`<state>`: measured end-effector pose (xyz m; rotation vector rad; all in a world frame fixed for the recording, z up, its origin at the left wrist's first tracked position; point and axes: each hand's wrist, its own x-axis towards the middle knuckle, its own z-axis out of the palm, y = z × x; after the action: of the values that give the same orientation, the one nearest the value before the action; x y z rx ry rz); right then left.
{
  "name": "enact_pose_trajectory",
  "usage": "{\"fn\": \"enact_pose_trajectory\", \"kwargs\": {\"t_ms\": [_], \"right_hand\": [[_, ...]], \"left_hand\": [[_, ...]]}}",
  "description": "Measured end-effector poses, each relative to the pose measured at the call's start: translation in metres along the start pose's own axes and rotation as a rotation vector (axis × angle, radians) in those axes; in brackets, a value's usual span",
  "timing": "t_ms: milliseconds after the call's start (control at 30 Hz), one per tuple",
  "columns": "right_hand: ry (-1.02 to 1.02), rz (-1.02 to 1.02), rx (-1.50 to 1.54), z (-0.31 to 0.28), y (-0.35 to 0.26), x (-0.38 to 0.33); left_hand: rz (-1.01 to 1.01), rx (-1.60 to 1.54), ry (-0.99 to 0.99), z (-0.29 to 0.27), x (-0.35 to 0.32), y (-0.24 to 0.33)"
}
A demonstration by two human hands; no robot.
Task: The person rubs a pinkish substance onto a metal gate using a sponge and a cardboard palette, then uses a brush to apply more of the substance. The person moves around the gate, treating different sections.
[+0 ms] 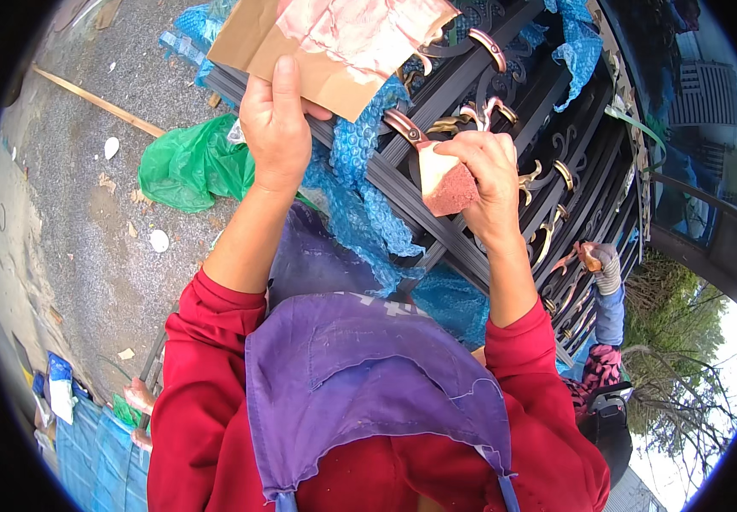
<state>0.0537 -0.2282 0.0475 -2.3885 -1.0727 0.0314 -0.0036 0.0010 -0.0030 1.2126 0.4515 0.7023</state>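
Note:
My left hand (276,132) grips the lower edge of a brown piece of cardboard (259,43), thumb on top. Wet-looking pink paint (347,30) is smeared across its face. In my right hand (492,183) is a cream sponge (445,183) whose lower end is stained reddish brown. The sponge is beside a coppery curved band (404,126) on a dark metal railing panel (407,196); whether they touch I cannot tell. Gold and copper scroll ornaments (548,230) run along the panel.
Blue bubble wrap (360,205) hangs around the panel's near end. A green plastic bag (189,166) and a wooden strip (100,102) lie on the gravelly ground at left. A co-worker's gloved hand (607,266) reaches to the panel at right.

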Motion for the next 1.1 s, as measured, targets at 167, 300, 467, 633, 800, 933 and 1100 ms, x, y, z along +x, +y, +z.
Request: {"fn": "enact_pose_trajectory", "kwargs": {"t_ms": [167, 300, 467, 633, 800, 933, 1100], "right_hand": [[-0.027, 0.028, -0.040, 0.001, -0.003, 0.000], [0.026, 0.045, 0.018, 0.003, -0.009, 0.001], [0.015, 0.077, -0.026, -0.002, -0.006, -0.002], [0.013, 0.022, -0.075, 0.006, -0.010, 0.002], [0.097, 0.127, 0.038, -0.002, -0.008, -0.002], [0.019, 0.044, 0.004, 0.008, -0.011, 0.004], [0.252, 0.239, 0.254, -0.013, 0.003, -0.006]], "left_hand": [[0.010, -0.028, 0.010, 0.000, 0.000, -0.001], [0.029, -0.020, 0.000, -0.002, 0.002, -0.003], [-0.032, -0.022, -0.047, -0.004, 0.001, 0.003], [-0.012, 0.002, -0.039, -0.005, 0.002, -0.001], [-0.032, 0.022, -0.048, -0.005, 0.001, -0.001], [-0.028, 0.023, -0.049, -0.004, 0.003, 0.000], [-0.051, 0.033, -0.039, -0.005, 0.003, 0.006]]}}
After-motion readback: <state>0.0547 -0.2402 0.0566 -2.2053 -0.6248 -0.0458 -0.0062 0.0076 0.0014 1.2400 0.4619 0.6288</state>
